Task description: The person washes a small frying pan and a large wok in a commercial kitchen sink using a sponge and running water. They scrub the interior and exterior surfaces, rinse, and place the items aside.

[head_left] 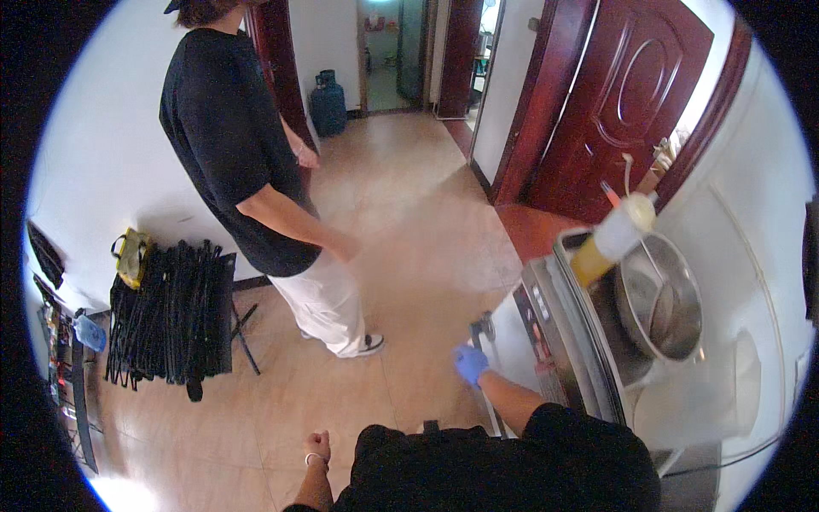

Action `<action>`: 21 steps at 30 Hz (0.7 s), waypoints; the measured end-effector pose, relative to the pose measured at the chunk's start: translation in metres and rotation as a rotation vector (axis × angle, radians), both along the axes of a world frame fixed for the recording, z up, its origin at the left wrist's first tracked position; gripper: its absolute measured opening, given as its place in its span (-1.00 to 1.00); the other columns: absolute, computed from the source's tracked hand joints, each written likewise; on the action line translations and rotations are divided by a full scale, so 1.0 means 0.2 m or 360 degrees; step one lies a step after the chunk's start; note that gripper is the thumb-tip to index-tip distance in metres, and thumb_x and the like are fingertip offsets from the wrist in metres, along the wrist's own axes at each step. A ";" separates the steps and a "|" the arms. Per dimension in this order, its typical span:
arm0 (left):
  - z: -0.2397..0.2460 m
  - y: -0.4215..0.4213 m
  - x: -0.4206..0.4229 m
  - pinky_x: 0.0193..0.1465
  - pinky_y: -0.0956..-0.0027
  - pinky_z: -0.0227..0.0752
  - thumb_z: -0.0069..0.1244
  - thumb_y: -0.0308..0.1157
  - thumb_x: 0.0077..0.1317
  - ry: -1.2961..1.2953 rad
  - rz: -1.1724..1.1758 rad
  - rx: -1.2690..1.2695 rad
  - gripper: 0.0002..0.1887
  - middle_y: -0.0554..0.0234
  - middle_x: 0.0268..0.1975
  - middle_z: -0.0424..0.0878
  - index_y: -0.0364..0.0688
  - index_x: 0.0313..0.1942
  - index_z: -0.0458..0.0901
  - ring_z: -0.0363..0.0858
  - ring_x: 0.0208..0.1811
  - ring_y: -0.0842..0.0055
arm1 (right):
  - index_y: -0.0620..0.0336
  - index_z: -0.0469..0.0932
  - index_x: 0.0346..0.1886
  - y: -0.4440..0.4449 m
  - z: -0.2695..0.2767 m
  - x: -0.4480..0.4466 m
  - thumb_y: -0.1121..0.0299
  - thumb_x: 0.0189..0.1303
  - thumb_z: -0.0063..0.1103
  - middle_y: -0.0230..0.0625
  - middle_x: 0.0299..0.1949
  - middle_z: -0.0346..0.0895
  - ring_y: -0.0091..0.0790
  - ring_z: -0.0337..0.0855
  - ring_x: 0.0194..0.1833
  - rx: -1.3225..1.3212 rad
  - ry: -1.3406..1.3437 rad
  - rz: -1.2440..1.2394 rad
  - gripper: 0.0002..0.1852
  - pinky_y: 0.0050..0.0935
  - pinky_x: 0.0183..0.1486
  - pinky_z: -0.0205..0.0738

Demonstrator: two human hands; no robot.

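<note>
My right hand (471,366) wears a blue-violet glove and is beside the front of a metal appliance (556,320), just below a dark fitting (483,328) on its front. Whether the glove touches it cannot be told. My left hand (318,445), bare with a white bracelet at the wrist, is low over the floor with fingers curled, and no held object shows. On the appliance stands a round stainless steel pot (688,301) with a utensil inside. A pump bottle of yellow liquid (592,261) stands next to the pot.
A person in a black shirt (217,121) stands ahead at left. Black folded stands or poles (173,313) lean in a bundle at left, with a yellow bag (132,256) on top. A gas cylinder (327,104) stands by the far wall. A dark red door (630,102) is at upper right.
</note>
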State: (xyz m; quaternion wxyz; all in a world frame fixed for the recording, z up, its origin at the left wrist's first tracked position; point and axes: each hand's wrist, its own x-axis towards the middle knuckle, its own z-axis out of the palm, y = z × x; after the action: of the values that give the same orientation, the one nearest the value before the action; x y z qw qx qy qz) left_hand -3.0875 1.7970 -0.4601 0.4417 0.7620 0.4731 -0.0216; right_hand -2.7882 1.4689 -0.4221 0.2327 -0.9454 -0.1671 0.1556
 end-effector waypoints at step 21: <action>0.26 -0.25 3.30 0.05 0.49 0.15 -0.29 -0.18 0.23 0.0167 -0.2774 -0.1297 -0.58 0.17 0.01 0.35 -0.17 0.05 0.26 0.29 0.03 0.49 | 0.11 0.38 -0.06 -0.17 -0.02 1.84 -0.12 0.02 -0.27 -0.13 -0.04 0.33 -0.11 0.33 -0.02 -0.0631 0.0745 -0.1198 -0.43 -0.16 0.01 0.17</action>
State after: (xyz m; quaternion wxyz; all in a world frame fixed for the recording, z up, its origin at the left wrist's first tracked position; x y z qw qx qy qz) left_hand -2.4280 1.7470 -0.4077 0.4795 0.6320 -0.2836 -0.5387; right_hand -2.4205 1.4357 -0.4268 0.1194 -0.9059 0.2762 0.2979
